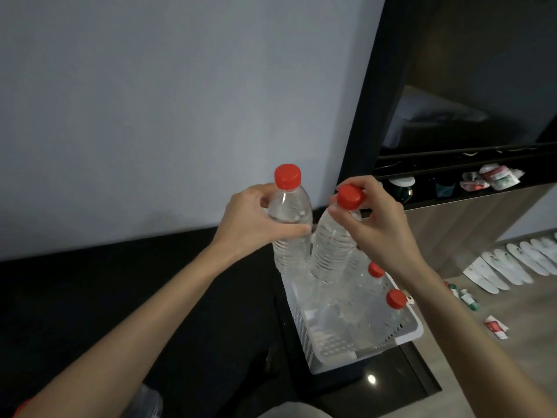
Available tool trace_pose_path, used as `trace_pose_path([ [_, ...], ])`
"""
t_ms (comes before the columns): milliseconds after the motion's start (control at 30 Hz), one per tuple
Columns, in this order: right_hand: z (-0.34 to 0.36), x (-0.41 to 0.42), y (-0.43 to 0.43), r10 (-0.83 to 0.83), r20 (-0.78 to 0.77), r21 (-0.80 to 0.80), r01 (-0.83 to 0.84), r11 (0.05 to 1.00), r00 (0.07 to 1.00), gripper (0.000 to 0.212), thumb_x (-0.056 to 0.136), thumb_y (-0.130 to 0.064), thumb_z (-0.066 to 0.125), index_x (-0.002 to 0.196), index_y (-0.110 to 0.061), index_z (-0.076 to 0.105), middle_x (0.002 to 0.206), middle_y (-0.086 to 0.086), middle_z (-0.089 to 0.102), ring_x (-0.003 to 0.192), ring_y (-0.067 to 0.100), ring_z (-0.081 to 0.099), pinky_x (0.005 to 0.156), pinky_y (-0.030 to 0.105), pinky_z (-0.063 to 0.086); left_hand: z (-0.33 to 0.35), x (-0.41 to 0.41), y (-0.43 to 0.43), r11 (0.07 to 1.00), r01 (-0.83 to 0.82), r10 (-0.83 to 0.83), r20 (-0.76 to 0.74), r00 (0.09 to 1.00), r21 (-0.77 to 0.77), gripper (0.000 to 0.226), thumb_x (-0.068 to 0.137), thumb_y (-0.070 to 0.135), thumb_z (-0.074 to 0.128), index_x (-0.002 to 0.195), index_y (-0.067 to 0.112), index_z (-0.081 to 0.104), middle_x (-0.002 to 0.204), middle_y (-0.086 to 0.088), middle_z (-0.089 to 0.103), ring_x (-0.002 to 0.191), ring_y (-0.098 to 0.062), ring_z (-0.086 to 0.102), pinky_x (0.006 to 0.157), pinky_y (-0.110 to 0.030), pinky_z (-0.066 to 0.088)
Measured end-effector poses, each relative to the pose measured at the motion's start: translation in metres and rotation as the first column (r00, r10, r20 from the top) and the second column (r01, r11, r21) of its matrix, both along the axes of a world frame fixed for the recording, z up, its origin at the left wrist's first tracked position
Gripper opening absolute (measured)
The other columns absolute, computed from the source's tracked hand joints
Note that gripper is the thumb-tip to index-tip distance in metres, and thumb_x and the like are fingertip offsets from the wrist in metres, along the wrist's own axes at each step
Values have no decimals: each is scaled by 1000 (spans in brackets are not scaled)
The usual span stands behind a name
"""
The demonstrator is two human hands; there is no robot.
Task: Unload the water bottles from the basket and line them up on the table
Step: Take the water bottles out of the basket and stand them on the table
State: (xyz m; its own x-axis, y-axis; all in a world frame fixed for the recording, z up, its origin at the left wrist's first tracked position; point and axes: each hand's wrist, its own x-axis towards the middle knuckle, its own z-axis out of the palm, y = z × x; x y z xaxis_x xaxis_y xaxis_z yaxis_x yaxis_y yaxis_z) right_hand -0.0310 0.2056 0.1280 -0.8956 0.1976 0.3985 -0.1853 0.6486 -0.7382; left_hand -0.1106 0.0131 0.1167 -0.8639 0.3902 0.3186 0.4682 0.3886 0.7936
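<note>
Clear ribbed plastic water bottles with red caps: left hand [247,218] fingers wrapped round one bottle's shoulder [291,218], right hand [376,224] fingers pinching another's cap [349,197], both above the white perforated basket [331,345] at the black table's [90,297] right edge; full, probably heavy, slick, so body grip beats cap pinch.

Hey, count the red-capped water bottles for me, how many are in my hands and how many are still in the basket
Bottles in hand: 2, one in the left hand, one held at the cap by the right hand
Bottles with caps showing in the white basket: 2
Total: 4
</note>
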Motion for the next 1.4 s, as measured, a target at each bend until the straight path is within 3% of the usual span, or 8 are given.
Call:
trace_pose_path([
  [167,4,-26,-41,76,-11,-68,-77,995,997,34,78,-47,63,106,-31,54,97,-11,71,94,9,68,86,46,54,3,-21,-45,997,-36,36,0,999,-75,48,50,55,79,91,29,71,86,14,73,83,0,67,80,-30,55],
  [300,-21,-49,-78,137,31,-68,-135,989,990,27,83,-37,66,105,-29,53,96,-8,71,90,15,68,83,47,54,-19,-40,-85,986,-89,99,68,993,-142,53,47,59,78,89,29,70,84,12,73,82,-5,67,79,-34,56],
  [500,-85,-81,-120,207,225,-44,-202,978,952,25,88,-29,66,103,-26,46,95,2,70,93,21,68,81,50,53,-82,-67,-128,959,-60,118,197,973,-275,42,55,36,90,90,25,70,84,10,73,81,-2,67,78,-33,58],
  [700,-136,-95,-148,224,398,-82,-209,975,890,26,91,-25,64,109,-25,46,105,1,68,95,13,65,84,34,53,-148,-87,-148,942,-33,146,322,936,-333,42,57,33,90,94,28,70,88,12,71,88,-3,66,80,-27,55],
  [867,-156,-102,-154,238,465,-85,-224,971,853,27,92,-22,64,109,-28,44,107,1,66,94,9,63,75,15,46,-177,-93,-148,951,-42,165,387,907,-307,44,58,24,91,95,24,67,92,10,69,91,-5,65,81,-25,53],
  [1100,-161,-107,-149,244,475,-82,-234,969,845,30,88,-20,68,106,-27,45,107,0,67,94,7,64,67,9,46,-182,-88,-142,966,5,112,433,894,-260,43,65,21,87,95,31,58,100,7,63,95,-6,61,89,-33,52],
  [1267,-161,-105,-145,246,464,-20,-268,963,851,27,89,-21,68,107,-24,49,99,-5,62,86,4,59,68,10,42,-170,-84,-144,978,-50,136,444,885,-201,78,69,21,86,136,24,46,126,8,55,117,-9,53,103,-36,45],
  [1400,-149,-95,-137,264,433,-48,-270,962,862,41,88,-20,69,125,-20,52,119,-5,61,108,9,59,90,22,48,-132,-78,-141,970,-103,163,272,948,-221,87,73,31,83,146,23,37,145,1,44,133,-13,42,108,-33,37],
])
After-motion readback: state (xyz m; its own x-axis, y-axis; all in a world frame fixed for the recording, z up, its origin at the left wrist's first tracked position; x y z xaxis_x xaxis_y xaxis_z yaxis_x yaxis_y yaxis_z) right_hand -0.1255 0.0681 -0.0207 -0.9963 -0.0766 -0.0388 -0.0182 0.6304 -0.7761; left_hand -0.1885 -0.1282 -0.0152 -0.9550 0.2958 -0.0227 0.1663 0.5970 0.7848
